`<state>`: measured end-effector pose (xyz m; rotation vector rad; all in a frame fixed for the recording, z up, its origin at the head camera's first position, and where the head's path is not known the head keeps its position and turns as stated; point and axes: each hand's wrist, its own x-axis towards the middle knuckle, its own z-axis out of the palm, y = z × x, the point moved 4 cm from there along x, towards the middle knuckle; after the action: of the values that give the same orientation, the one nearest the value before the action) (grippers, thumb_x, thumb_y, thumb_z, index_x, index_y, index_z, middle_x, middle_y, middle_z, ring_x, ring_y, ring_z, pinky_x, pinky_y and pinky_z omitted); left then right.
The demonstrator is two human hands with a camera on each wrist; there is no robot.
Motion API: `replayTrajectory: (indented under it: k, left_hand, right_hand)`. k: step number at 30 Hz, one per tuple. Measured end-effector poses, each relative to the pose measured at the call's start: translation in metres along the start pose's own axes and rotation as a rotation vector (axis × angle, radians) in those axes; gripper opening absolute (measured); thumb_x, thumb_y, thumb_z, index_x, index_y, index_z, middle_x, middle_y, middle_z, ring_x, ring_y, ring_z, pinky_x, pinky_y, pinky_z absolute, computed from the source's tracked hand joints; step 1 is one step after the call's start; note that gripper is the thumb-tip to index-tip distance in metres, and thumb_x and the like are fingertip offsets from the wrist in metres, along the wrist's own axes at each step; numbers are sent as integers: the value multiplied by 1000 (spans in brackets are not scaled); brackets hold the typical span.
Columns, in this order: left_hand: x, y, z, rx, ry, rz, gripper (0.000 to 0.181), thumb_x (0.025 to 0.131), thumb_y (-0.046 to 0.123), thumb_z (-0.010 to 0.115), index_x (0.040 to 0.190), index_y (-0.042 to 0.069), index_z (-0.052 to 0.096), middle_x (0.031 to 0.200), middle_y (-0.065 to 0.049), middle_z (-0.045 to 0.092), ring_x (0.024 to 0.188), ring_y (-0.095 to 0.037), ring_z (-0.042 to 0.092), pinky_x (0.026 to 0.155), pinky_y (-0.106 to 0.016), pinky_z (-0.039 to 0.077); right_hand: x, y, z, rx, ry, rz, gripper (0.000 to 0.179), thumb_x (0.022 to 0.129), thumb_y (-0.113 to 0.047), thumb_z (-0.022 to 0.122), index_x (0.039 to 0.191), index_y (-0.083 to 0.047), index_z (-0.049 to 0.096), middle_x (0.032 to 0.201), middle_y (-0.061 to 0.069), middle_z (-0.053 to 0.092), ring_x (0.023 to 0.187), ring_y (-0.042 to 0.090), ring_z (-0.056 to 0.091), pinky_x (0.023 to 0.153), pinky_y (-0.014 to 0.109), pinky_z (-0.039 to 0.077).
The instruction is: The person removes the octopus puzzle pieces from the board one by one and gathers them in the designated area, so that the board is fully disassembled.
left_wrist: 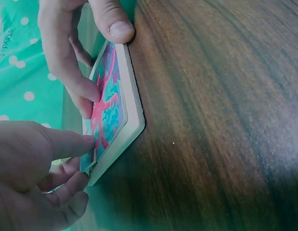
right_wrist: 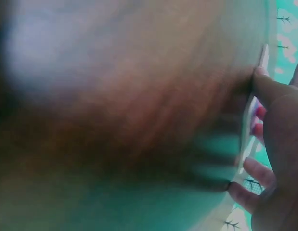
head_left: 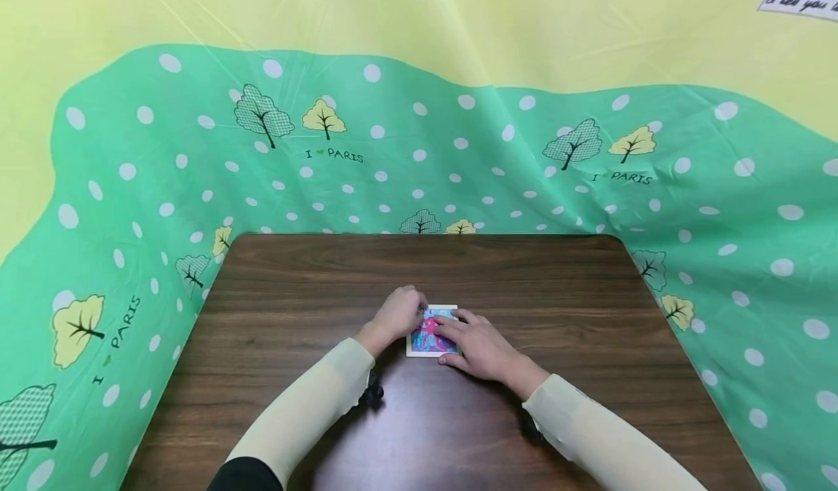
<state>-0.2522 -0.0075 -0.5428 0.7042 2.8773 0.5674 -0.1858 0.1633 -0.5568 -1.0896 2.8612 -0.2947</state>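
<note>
On my feed, the left hand pinches the far-left corner of the square picture board on the wooden table. I see the right hand resting spread over its face.

I'm looking down on a dark brown, wood-grained worktop with rounded far corners. Around its middle I can make out a pale-edged board lying flat, printed in pink and blue.
</note>
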Motion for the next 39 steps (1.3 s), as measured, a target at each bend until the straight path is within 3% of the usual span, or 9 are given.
replayTrajectory:
  k: [5, 11, 21, 28, 35, 39]
  left_hand:
    - [-1, -1, -4, -72, 1, -20, 13, 90, 10, 73, 103, 8, 77, 103, -8, 69, 93, -23, 64, 91, -39, 56]
    - [-2, -7, -3, -161, -6, -14, 13, 94, 8, 70, 105, 10, 77, 104, -6, 72, 98, -22, 66, 94, -40, 55]
    - [-10, -23, -8, -362, 1, -46, 14, 95, 8, 69, 107, 10, 77, 92, -1, 73, 80, -13, 64, 77, -31, 54]
    - [-17, -36, -14, -550, 40, -112, 11, 96, 9, 71, 106, 8, 74, 81, -2, 68, 66, -14, 64, 59, -30, 55]
    - [-24, -52, -24, -542, 100, -115, 5, 95, 13, 73, 95, 11, 77, 81, 0, 71, 70, -16, 66, 59, -28, 55]
    - [-32, -65, -32, -583, 120, -150, 7, 95, 13, 73, 96, 9, 79, 82, -2, 74, 68, -21, 68, 59, -30, 57]
  right_hand:
    - [3, -2, -4, -29, -5, -61, 58, 98, -51, 63, 150, -27, 55, 159, 2, 47, 139, 39, 46, 111, 61, 40]
    - [3, -2, -2, -49, -20, -53, 55, 99, -53, 61, 148, -29, 56, 160, 1, 45, 140, 38, 45, 111, 60, 40]
    - [1, -5, -1, -41, -51, -19, 56, 100, -55, 58, 151, -33, 52, 162, 0, 42, 143, 39, 41, 114, 60, 37]
    - [1, -5, -1, -56, -67, -1, 55, 99, -56, 59, 149, -34, 54, 162, 0, 42, 144, 38, 41, 114, 59, 37]
    - [2, -5, -1, -30, -67, 2, 55, 98, -53, 62, 149, -33, 54, 161, 1, 44, 143, 40, 41, 114, 61, 37]
    - [1, -5, -2, -22, -66, 6, 56, 99, -53, 60, 151, -33, 52, 162, 0, 42, 145, 40, 40, 115, 61, 36]
